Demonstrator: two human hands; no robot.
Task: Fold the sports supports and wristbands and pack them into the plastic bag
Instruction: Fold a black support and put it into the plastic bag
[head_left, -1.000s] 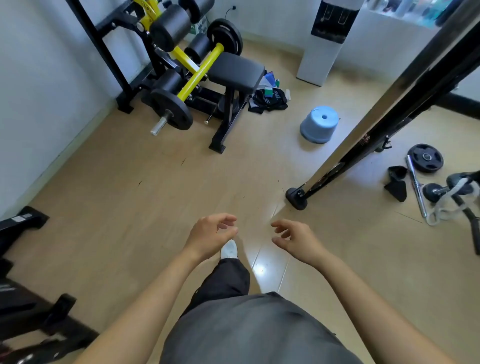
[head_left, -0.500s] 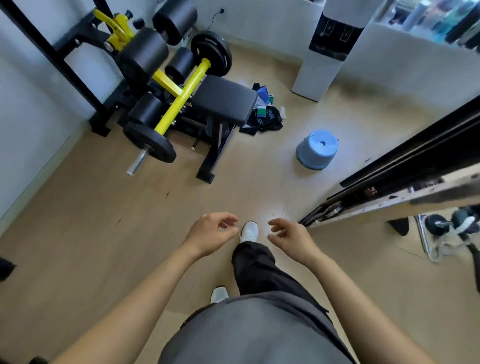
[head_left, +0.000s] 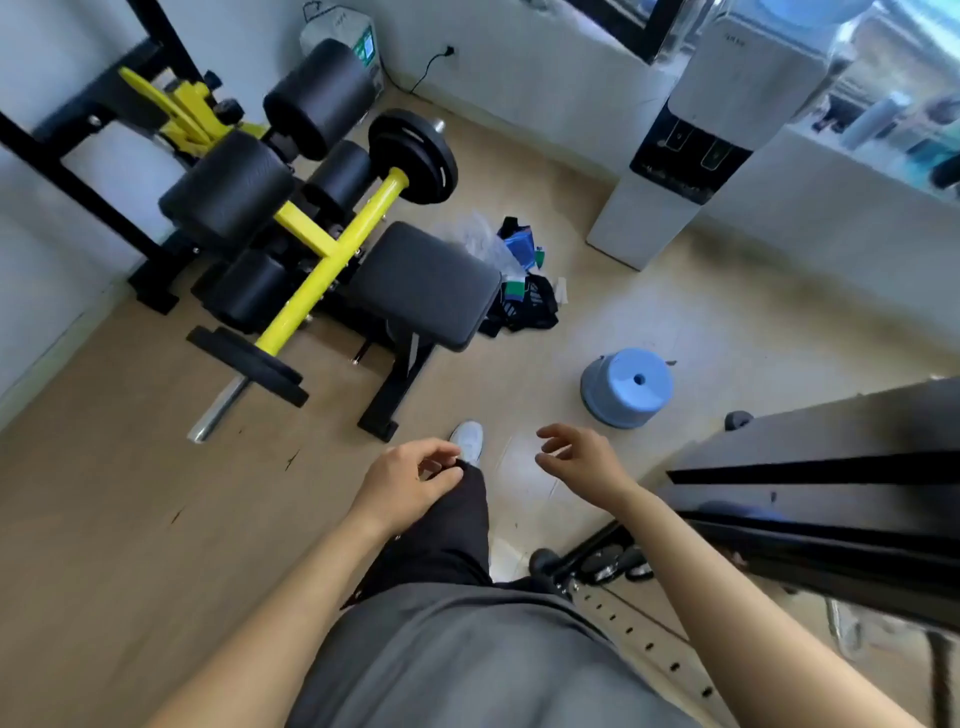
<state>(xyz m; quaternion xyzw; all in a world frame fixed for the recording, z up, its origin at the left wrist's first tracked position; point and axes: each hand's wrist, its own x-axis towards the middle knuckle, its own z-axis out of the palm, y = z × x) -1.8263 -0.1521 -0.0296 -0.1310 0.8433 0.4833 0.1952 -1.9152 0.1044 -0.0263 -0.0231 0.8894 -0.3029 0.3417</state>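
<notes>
A heap of black, blue and green sports supports and wristbands (head_left: 524, 299) lies on the floor beside the bench seat, with a clear plastic bag (head_left: 480, 241) crumpled just behind it. Both of my hands hang in front of me above the floor, well short of the heap. My left hand (head_left: 408, 480) has loosely curled fingers and holds nothing. My right hand (head_left: 579, 457) is likewise empty with relaxed fingers.
A yellow and black weight bench (head_left: 332, 244) with plates fills the left. A blue plastic stool (head_left: 626, 387) stands right of the heap. A white water dispenser (head_left: 680, 156) is at the back wall. A black rack beam (head_left: 821, 483) crosses on the right.
The view has moved forward toward the bench and the heap, which now appear larger and closer. My hands stay empty in front of me; one foot has stepped ahead.
</notes>
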